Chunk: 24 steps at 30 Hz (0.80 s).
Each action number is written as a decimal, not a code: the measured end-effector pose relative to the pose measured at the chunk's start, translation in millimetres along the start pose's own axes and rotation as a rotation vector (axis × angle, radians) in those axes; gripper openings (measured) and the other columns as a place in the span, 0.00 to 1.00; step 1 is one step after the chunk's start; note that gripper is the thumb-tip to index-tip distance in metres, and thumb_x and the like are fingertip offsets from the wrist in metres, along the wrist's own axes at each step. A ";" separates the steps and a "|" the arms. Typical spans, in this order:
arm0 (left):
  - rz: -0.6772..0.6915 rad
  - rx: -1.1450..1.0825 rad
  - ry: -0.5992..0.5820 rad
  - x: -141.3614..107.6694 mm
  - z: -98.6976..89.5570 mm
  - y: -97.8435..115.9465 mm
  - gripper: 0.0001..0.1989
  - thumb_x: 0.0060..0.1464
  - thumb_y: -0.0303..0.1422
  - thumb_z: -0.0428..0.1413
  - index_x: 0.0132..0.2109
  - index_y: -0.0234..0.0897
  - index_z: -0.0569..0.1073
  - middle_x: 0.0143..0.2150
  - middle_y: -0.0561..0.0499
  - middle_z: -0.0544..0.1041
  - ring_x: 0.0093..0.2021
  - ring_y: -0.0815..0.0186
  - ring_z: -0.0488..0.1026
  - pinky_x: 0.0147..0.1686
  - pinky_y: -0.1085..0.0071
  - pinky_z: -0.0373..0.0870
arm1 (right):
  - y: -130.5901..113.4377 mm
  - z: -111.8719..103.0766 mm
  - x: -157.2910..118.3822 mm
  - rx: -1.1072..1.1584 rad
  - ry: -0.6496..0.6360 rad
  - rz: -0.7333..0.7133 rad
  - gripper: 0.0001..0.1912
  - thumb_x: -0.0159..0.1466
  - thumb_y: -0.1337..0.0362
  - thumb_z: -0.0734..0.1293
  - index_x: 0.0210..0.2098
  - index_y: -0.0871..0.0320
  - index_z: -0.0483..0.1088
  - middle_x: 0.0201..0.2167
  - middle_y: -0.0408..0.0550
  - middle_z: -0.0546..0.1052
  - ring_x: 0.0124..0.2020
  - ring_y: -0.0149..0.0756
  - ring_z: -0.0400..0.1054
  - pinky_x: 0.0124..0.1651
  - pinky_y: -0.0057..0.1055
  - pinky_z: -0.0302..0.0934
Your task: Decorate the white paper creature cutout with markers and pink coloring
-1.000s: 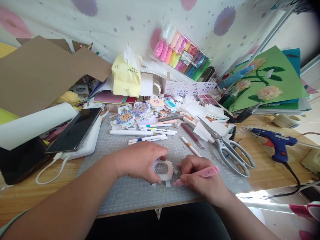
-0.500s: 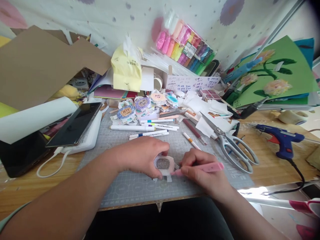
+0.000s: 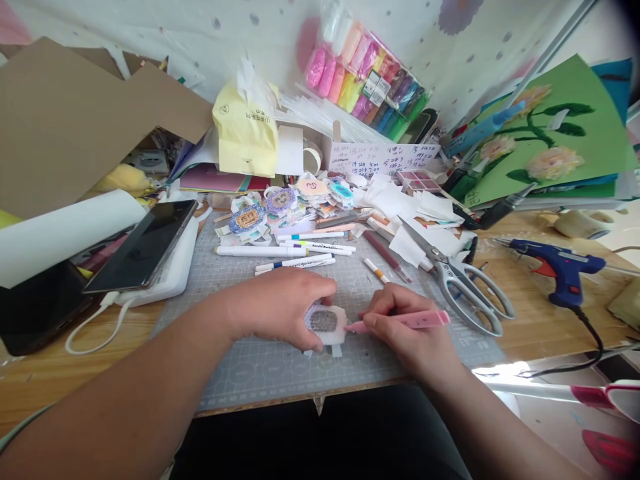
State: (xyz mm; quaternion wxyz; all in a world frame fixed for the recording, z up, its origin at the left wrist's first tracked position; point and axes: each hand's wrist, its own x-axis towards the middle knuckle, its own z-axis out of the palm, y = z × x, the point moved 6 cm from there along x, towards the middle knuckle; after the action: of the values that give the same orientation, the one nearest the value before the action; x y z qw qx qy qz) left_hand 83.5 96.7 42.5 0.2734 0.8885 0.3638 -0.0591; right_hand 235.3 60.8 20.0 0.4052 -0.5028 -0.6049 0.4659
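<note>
My left hand is closed around the left side of a small paper piece with a grey oval centre and lilac shading along its left edge. It rests low over the grey cutting mat. In my right hand is a pink pen, held between thumb and fingers, its tip at the right edge of the paper piece. Several white markers lie on the mat beyond my hands. Behind them is a pile of similar coloured paper pieces.
Large scissors lie right of my right hand, and a blue glue gun sits farther right on the wooden table. At left, a phone rests on a white power bank with a cable. A bag of coloured clay leans at the back.
The pink pen's tip has shifted from the paper piece's lower right corner up to its right edge. My left hand keeps hold of the piece. The whole view has shifted slightly.
</note>
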 end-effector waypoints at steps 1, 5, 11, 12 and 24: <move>0.001 -0.003 0.000 0.0 -0.1 0.2 0.17 0.39 0.39 0.64 0.35 0.41 0.67 0.33 0.56 0.72 0.34 0.64 0.69 0.27 0.72 0.57 | -0.9 -0.1 -0.3 -0.008 0.005 -0.004 0.11 0.53 0.63 0.69 0.19 0.55 0.63 0.19 0.42 0.70 0.24 0.34 0.64 0.26 0.30 0.56; -0.004 -0.010 0.004 -0.2 -0.7 0.8 0.17 0.39 0.39 0.64 0.34 0.41 0.67 0.33 0.56 0.72 0.33 0.64 0.68 0.26 0.72 0.56 | -1.6 5.5 -1.8 -0.034 -0.059 -0.010 0.12 0.52 0.62 0.69 0.18 0.55 0.62 0.17 0.41 0.67 0.24 0.35 0.63 0.25 0.29 0.54; -0.013 -0.010 0.011 0.3 -0.9 0.1 0.16 0.40 0.40 0.63 0.35 0.41 0.67 0.33 0.56 0.72 0.33 0.64 0.68 0.27 0.72 0.57 | 0.5 -7.5 -0.3 -0.040 0.171 -0.055 0.11 0.54 0.64 0.68 0.19 0.55 0.63 0.17 0.40 0.67 0.21 0.31 0.59 0.24 0.28 0.52; -0.013 -0.010 0.009 0.5 -0.7 -0.2 0.16 0.40 0.40 0.63 0.35 0.41 0.67 0.33 0.56 0.72 0.33 0.64 0.68 0.27 0.72 0.57 | 0.3 -6.3 0.1 -0.044 0.145 -0.056 0.11 0.54 0.64 0.68 0.19 0.55 0.63 0.17 0.40 0.67 0.21 0.31 0.59 0.24 0.28 0.52; -0.031 -0.028 0.009 -0.3 -0.7 -1.1 0.16 0.39 0.39 0.63 0.35 0.41 0.67 0.33 0.56 0.72 0.33 0.65 0.68 0.26 0.72 0.56 | 5.7 -4.5 1.3 0.023 0.119 0.012 0.12 0.53 0.65 0.69 0.18 0.55 0.62 0.16 0.39 0.67 0.20 0.30 0.58 0.23 0.28 0.51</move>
State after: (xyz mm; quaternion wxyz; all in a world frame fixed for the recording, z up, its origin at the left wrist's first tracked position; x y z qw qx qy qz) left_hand 82.5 97.5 42.7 0.2832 0.8791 0.3794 -0.0545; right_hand 240.7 63.1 15.6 0.4435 -0.5287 -0.5711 0.4445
